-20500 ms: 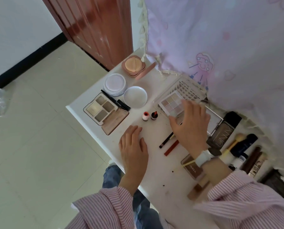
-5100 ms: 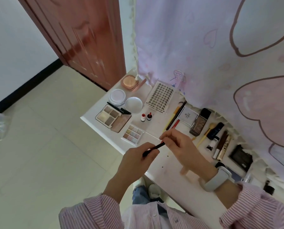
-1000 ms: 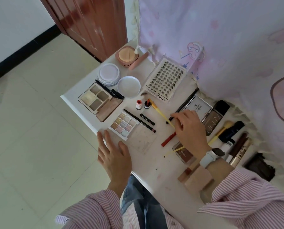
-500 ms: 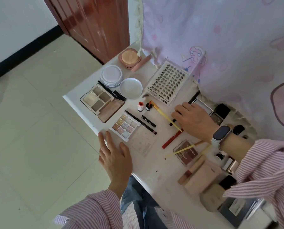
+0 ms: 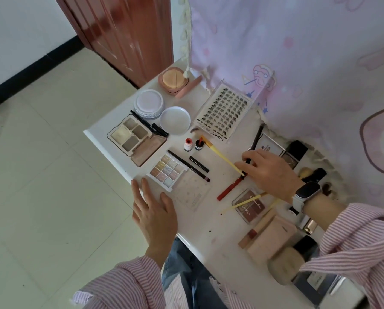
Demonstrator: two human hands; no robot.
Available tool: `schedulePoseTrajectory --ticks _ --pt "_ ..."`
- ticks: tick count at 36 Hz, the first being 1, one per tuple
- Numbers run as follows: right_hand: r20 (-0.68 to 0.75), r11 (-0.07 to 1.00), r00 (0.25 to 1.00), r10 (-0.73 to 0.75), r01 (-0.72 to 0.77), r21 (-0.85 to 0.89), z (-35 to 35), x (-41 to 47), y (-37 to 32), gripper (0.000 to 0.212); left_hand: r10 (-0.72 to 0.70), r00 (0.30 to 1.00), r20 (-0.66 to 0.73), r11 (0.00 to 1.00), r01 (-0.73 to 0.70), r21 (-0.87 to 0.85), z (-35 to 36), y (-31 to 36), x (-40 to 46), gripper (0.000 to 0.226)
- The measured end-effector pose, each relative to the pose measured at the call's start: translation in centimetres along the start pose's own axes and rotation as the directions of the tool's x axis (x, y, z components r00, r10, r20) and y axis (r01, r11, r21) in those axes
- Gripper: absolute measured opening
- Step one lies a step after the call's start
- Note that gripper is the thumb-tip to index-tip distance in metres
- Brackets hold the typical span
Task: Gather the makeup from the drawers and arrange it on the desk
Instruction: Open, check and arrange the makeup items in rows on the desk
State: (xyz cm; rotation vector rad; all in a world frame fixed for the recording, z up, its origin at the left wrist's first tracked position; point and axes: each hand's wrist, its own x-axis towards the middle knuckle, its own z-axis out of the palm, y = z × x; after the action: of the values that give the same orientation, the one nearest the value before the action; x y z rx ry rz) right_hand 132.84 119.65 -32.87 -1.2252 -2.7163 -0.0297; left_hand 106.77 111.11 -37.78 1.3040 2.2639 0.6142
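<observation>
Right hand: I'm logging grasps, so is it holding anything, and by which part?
The right hand pinches the dark pencil near its lower end, fingertips also touching the yellow brush handle's end. The left hand rests flat, holding nothing.

bright, even daylight | soft shadows | door glare | wide-angle bending at edges

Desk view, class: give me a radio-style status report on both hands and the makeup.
Left hand flat on desk edge, open. Right hand fingers on dark pencil, beside yellow brush. Red pencil just below; nothing blocking.
</observation>
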Motion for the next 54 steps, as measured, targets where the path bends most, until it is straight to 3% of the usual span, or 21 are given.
schedulePoseTrajectory --ticks 9,12,17,20,23,27,29,33,35,42,49,54 --pt "-0.009 0.991 0.994 0.109 -0.108 0.077 -2.1 -1.2 -0.5 0.018 -0.004 1.0 0.013 1.0 0.004 0.006 -0.3 0.2 0.0 0.065" --pt "-0.06 0.972 0.974 0.22 -0.213 0.095 -3.5 -1.8 -0.9 0.03 -0.007 0.999 0.031 1.0 0.007 0.029 -0.6 0.3 0.0 0.065" --pt "-0.209 0.896 0.883 0.42 -0.367 0.249 -6.0 -2.1 -2.3 0.027 0.004 0.997 0.078 0.997 -0.01 0.072 -1.5 0.1 0.0 0.067" --pt "-0.281 0.74 0.736 0.615 -0.416 0.528 -8.2 -1.7 -4.3 0.021 0.028 0.994 0.105 0.996 -0.036 0.08 -2.3 -0.1 0.1 0.064" --pt "-0.279 0.575 0.577 0.767 -0.427 0.698 -9.7 -1.5 -6.1 0.016 0.048 0.998 0.052 0.998 -0.049 0.034 -3.4 0.1 -0.2 0.061" --pt "-0.065 0.182 0.368 0.928 -0.294 0.938 -10.4 -0.9 -8.2 0.016 0.261 0.965 -0.037 0.96 -0.263 -0.1 -5.1 1.3 -1.4 0.045" --pt "0.054 0.034 0.327 0.943 -0.256 0.966 -10.1 -0.5 -9.0 0.019 0.376 0.926 0.027 0.913 -0.364 -0.186 -6.0 2.4 -2.1 0.041" --pt "0.318 -0.274 0.334 0.887 -0.172 0.946 -9.3 -0.1 -10.4 0.021 0.496 0.824 0.275 0.862 -0.426 -0.275 -7.6 5.6 -3.9 0.046" --pt "0.393 -0.363 0.355 0.848 -0.149 0.92 -9.1 0.1 -11.1 0.022 0.513 0.773 0.374 0.858 -0.451 -0.244 -8.1 7.0 -4.5 0.041" --pt "0.442 -0.406 0.37 0.817 -0.176 0.897 -8.9 0.8 -12.1 0.022 0.504 0.75 0.428 0.83 -0.558 0.001 -8.8 8.5 -4.7 0.037" --pt "0.455 -0.384 0.328 0.828 -0.261 0.886 -8.6 0.9 -11.6 0.028 0.479 0.762 0.436 0.87 -0.479 -0.118 -7.9 7.8 -5.3 0.028" --pt "0.52 -0.501 0.343 0.782 -0.148 0.853 -9.4 0.6 -10.4 0.023 0.401 0.756 0.517 0.916 -0.344 -0.209 -8.2 7.7 -4.5 0.029"
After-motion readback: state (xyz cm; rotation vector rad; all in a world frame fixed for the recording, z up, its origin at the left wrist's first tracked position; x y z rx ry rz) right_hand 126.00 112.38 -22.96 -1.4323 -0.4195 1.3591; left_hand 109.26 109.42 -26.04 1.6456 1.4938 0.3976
